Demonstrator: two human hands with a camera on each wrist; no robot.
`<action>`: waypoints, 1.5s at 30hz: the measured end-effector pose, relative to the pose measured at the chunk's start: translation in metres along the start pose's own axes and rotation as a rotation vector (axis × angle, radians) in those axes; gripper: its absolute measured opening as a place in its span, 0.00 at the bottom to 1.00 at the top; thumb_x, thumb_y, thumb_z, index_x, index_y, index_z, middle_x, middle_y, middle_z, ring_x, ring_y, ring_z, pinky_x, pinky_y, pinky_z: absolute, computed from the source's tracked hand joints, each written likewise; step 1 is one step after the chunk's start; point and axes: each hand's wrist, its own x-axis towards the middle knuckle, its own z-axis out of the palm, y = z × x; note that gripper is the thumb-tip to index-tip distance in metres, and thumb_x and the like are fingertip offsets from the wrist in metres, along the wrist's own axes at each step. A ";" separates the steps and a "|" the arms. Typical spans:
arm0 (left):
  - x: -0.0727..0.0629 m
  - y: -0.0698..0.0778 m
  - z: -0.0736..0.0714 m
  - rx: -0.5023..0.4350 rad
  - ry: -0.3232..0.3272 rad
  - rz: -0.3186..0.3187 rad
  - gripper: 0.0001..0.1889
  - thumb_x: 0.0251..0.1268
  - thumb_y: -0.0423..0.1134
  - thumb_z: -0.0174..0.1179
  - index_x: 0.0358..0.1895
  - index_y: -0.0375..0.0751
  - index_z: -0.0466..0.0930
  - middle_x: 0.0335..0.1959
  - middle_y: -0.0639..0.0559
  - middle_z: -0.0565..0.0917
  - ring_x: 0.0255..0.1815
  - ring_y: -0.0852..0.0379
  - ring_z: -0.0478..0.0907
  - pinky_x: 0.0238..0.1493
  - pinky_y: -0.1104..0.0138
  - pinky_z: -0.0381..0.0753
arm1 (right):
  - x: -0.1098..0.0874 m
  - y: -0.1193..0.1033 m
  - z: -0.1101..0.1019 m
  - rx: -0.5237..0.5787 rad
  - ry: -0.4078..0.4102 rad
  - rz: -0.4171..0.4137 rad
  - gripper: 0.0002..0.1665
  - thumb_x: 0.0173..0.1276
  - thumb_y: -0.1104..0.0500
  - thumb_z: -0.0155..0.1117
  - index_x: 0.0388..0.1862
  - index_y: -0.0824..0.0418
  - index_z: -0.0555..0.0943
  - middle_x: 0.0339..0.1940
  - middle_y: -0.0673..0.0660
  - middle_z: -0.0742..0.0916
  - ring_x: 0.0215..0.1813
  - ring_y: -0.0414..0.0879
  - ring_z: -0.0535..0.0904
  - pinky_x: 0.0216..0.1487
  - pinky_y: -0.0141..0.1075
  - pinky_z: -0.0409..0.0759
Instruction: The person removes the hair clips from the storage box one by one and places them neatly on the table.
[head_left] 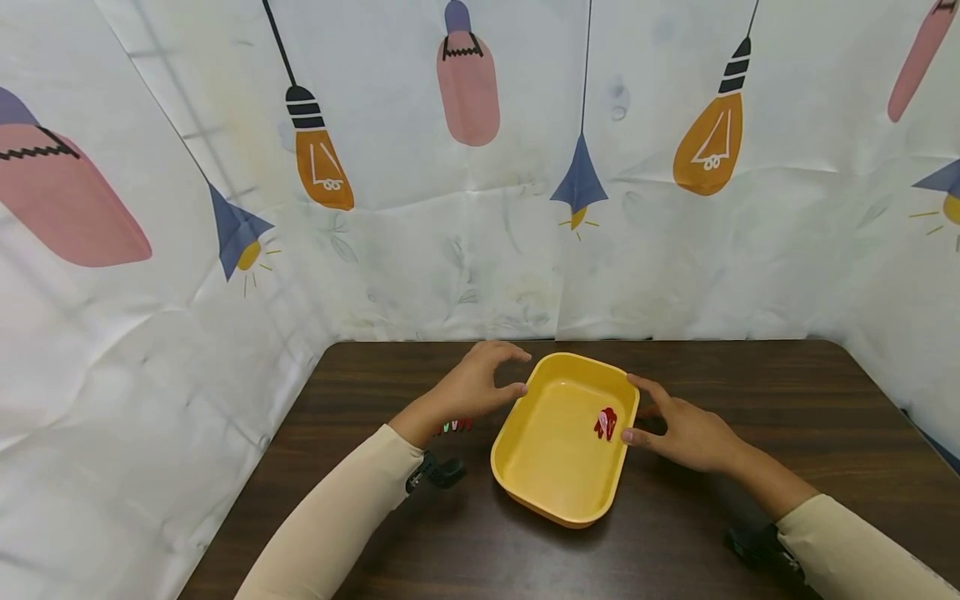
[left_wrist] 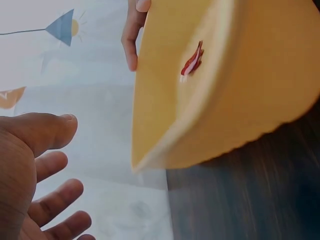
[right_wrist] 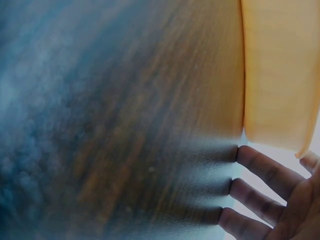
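A yellow plastic tub [head_left: 555, 450] with rounded corners sits slightly turned on the table. Inside, towards its right wall, lies a small cluster of red and pink pieces [head_left: 606, 423] shaped like hair clips. My left hand [head_left: 480, 379] is beside the tub's upper left rim, thumb and fingers spread apart; in the left wrist view there is a gap between them and the tub. On the other side my right hand [head_left: 678, 429] has its thumb and index fingertips at the right rim. Its other fingers [right_wrist: 270, 172] extend down by the tabletop in the right wrist view.
Several small red, green and white pieces [head_left: 455, 426] lie in a row on the dark wooden table [head_left: 720, 533], partly hidden by my left forearm. A white cloth [head_left: 465, 250] printed with lamps and bulbs hangs behind the table and along its left side.
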 end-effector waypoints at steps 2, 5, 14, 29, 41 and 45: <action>0.004 0.004 0.001 -0.001 -0.007 -0.003 0.23 0.70 0.46 0.68 0.65 0.47 0.78 0.66 0.53 0.77 0.72 0.48 0.66 0.72 0.50 0.64 | 0.000 0.000 0.000 0.000 0.000 0.002 0.57 0.68 0.27 0.61 0.85 0.45 0.47 0.61 0.60 0.85 0.58 0.65 0.82 0.43 0.63 0.81; 0.010 0.009 0.003 -0.017 -0.019 -0.007 0.24 0.71 0.46 0.68 0.66 0.45 0.78 0.67 0.52 0.77 0.73 0.47 0.64 0.73 0.48 0.62 | 0.000 -0.001 0.000 0.005 -0.001 0.000 0.57 0.68 0.28 0.61 0.85 0.45 0.47 0.61 0.60 0.85 0.58 0.65 0.82 0.43 0.63 0.81; 0.026 0.021 0.010 -0.005 -0.072 0.008 0.26 0.73 0.49 0.64 0.69 0.44 0.76 0.68 0.52 0.76 0.75 0.47 0.63 0.74 0.50 0.62 | 0.000 0.000 0.000 0.012 -0.004 0.001 0.57 0.68 0.27 0.62 0.85 0.45 0.47 0.62 0.61 0.84 0.58 0.65 0.82 0.42 0.62 0.81; 0.051 0.034 0.036 0.008 -0.108 0.012 0.24 0.73 0.50 0.64 0.68 0.47 0.78 0.66 0.55 0.77 0.71 0.53 0.68 0.72 0.59 0.66 | 0.001 -0.001 -0.002 0.017 -0.025 0.015 0.56 0.69 0.28 0.61 0.85 0.44 0.47 0.62 0.60 0.85 0.60 0.65 0.81 0.43 0.64 0.80; 0.068 0.044 0.059 0.027 -0.178 -0.004 0.24 0.71 0.50 0.66 0.66 0.46 0.80 0.67 0.53 0.77 0.71 0.54 0.69 0.72 0.60 0.65 | 0.001 -0.001 -0.002 0.016 -0.021 0.005 0.56 0.69 0.28 0.61 0.85 0.46 0.48 0.61 0.59 0.85 0.59 0.64 0.82 0.42 0.62 0.81; 0.072 0.046 0.067 0.054 -0.199 0.011 0.23 0.71 0.48 0.66 0.66 0.46 0.80 0.66 0.53 0.78 0.70 0.54 0.71 0.71 0.62 0.66 | 0.001 0.000 -0.002 0.010 -0.017 -0.004 0.56 0.69 0.28 0.60 0.85 0.46 0.48 0.61 0.59 0.85 0.59 0.65 0.82 0.41 0.61 0.81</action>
